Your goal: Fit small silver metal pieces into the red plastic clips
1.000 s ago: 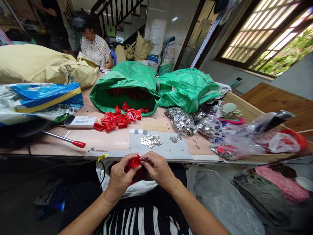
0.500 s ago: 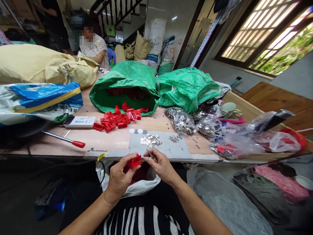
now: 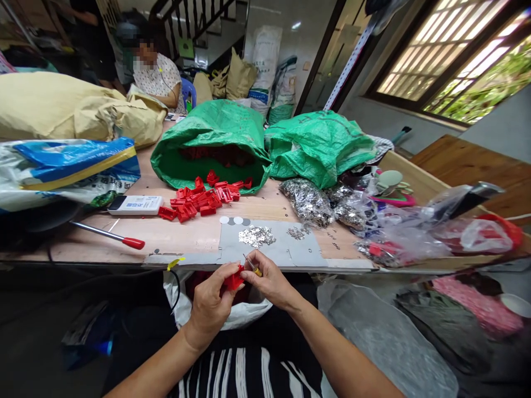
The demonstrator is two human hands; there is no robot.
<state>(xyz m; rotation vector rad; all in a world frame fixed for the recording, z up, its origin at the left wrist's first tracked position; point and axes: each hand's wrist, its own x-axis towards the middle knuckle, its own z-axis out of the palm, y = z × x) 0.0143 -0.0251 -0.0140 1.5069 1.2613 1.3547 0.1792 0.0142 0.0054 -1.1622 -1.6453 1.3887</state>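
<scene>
Left hand (image 3: 210,301) closed, pinching a red plastic part (image 3: 234,278) between thumb and fingers. Part is just below the counter (image 3: 194,235) front edge, over the open white sack (image 3: 249,316) at the lap. Right hand (image 3: 270,283) also closed, on a thin tool with a yellow handle (image 3: 258,272), metal shaft angled up and left. Right fingertips are right at the part's side; can't tell if they touch it. Tool tip looks clear of the part.

Straight ahead on the counter: gray sheet (image 3: 274,255), larger pile of small silver metal pieces (image 3: 256,236) center, smaller pile (image 3: 297,233) to its right. Loose heap of red parts (image 3: 201,202) behind and left, some at the mouth of an open green sack (image 3: 226,121), more red inside it. Second green sack (image 3: 319,146) beside it; clear bag of metal pieces (image 3: 307,202) in front of that one.

Left side: red-gripped lever (image 3: 133,243) near the counter edge, small white box (image 3: 136,205) behind it, blue-and-white sack (image 3: 78,166) farther left. Co-worker in a dotted shirt (image 3: 155,77) seated beyond the counter.
</scene>
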